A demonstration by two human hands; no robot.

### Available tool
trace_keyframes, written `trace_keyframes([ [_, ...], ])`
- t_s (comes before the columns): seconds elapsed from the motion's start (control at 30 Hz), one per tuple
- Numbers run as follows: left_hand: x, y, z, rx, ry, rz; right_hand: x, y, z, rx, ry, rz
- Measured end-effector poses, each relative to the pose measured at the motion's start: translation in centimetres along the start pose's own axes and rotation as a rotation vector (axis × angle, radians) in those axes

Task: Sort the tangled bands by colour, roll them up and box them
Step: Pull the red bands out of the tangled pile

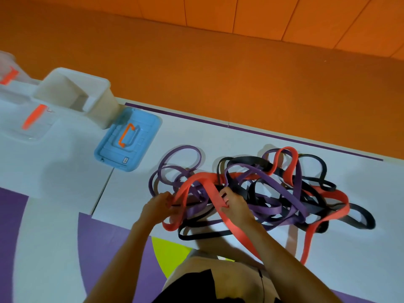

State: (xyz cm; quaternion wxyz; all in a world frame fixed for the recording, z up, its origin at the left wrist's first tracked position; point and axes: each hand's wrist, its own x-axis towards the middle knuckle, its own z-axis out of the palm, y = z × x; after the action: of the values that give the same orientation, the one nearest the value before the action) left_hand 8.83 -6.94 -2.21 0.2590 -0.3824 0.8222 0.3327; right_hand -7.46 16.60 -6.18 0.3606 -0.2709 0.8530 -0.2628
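Far left, a clear box (28, 127) with orange latches is cut off by the frame, beside a white tub (98, 95) and a blue lid (146, 132) whose small sticker is too tiny to read. Left hand (158, 206) and right hand (232, 204) both curl round a red band (196, 177), fingertips half buried. The tangle of bands (281, 189) sprawls across the mat (240, 138) toward its right edge.

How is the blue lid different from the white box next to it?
The blue lid lies flat; the white box stands upright, open on top. The lid is bright blue with an orange handle; the box is plain whitish. Both are rectangular plastic, side by side, left of the bands.
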Motion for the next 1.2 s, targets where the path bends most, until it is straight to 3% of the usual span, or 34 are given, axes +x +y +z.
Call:
trace_keyframes([
  [0.07,0.0,-0.5,-0.6,-0.086,0.093,0.022,-0.2,0.0,-0.2,0.058,0.041,0.053],
  [0.13,0.1,-0.5,-2.0,-0.395,0.241,0.025,-0.5,0.0,-0.5,0.089,0.069,0.057],
  [0.23,-0.3,0.9,-4.9,-0.758,0.303,-0.02,-1.4,0.0,-0.7,0.07,0.083,-0.022],
  [0.37,0.0,4.4,-7.6,-0.904,0.235,-0.019,-2.7,0.6,-0.6,-0.046,0.053,-0.149],
  [0.53,-0.1,9.4,-10.4,-1.467,0.109,0.033,-3.9,2.2,-1.2,-0.118,-0.115,-0.294],
  [0.6,-1.0,10.7,-11.5,-1.574,0.011,0.088,-4.2,1.9,-2.1,-0.049,-0.059,-0.299],
  [0.73,-3.1,12.3,-12.4,-1.509,-0.232,0.324,-2.4,1.2,-5.8,-0.023,0.432,-0.25],
  [0.83,-4.2,12.6,-12.5,-1.472,-0.393,0.422,0.5,1.2,-9.6,-0.095,0.558,-0.161],
  [0.9,-4.6,12.6,-12.6,-1.358,-0.507,0.429,2.8,1.8,-11.5,-0.27,0.438,-0.04],
  [1.0,-5.1,12.7,-12.5,-1.069,-0.592,0.456,5.3,2.7,-13.5,-0.337,0.222,0.146],
  [1.13,-5.1,13.8,-12.2,-1.008,-0.598,0.361,7.2,4.5,-14.1,-0.439,-0.01,0.163],
  [1.2,-4.5,14.6,-12.1,-1.053,-0.524,0.304,7.7,5.1,-13.9,-0.548,-0.041,0.112],
])
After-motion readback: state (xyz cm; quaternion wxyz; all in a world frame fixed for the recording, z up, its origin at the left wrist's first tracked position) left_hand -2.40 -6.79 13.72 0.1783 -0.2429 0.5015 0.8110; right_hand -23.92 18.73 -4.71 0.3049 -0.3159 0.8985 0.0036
